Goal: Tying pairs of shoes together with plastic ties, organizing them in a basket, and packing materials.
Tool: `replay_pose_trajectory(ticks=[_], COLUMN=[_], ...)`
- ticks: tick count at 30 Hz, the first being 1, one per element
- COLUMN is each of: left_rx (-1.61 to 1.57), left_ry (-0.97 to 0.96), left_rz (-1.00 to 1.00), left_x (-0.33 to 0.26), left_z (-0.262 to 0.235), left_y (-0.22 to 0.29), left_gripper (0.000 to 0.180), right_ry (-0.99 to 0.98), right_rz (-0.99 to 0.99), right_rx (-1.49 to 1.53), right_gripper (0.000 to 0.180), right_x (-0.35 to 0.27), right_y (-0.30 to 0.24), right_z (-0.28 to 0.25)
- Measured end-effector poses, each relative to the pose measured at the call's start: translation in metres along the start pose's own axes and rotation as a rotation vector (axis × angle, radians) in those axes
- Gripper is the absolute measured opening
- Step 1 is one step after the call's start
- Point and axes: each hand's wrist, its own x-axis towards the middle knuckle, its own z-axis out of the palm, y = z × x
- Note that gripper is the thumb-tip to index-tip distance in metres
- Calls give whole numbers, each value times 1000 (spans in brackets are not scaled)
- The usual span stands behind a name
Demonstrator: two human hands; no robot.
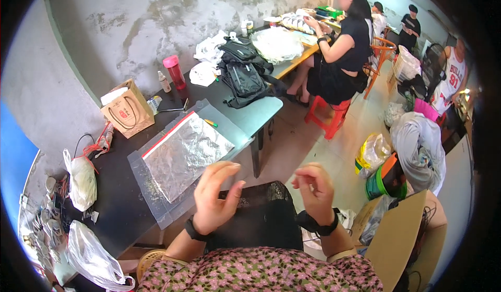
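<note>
My left hand [216,194] is raised in front of my body with nothing in it, thumb apart from the bent fingers. Level with it, my right hand [316,192] hovers over my lap, its fingers loosely curled and no object visible in them. Each wrist wears a black band. Just beyond my left hand, a clear plastic bag with a red strip [182,153] lies flat on a larger transparent sheet [140,173] on the dark table [117,198]. Small specks are scattered on that sheet, and an orange-and-green pen [211,123] rests near the bag's far edge.
A brown paper bag [128,109], pink bottle [174,72] and black backpack [244,75] stand along the table. White plastic bags [96,255] sit at the left. Right of me are an open cardboard box [396,240] and green bucket [377,186]. A co-worker sits on a red stool [330,115].
</note>
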Motion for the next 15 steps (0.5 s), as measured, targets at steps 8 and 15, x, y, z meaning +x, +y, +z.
replay_pose_trajectory(ticks=[8, 15], left_rx=[-180, -120], left_ry=[-885, -993], left_rz=[30, -20], left_x=[-59, -77], left_z=[61, 70], left_y=[-30, -31], left_gripper=[33, 34], right_ry=[-681, -705], right_rz=[291, 302], right_rx=[-313, -376], right_gripper=[17, 17], right_x=[-79, -96], right_y=[65, 69], right_z=[12, -1])
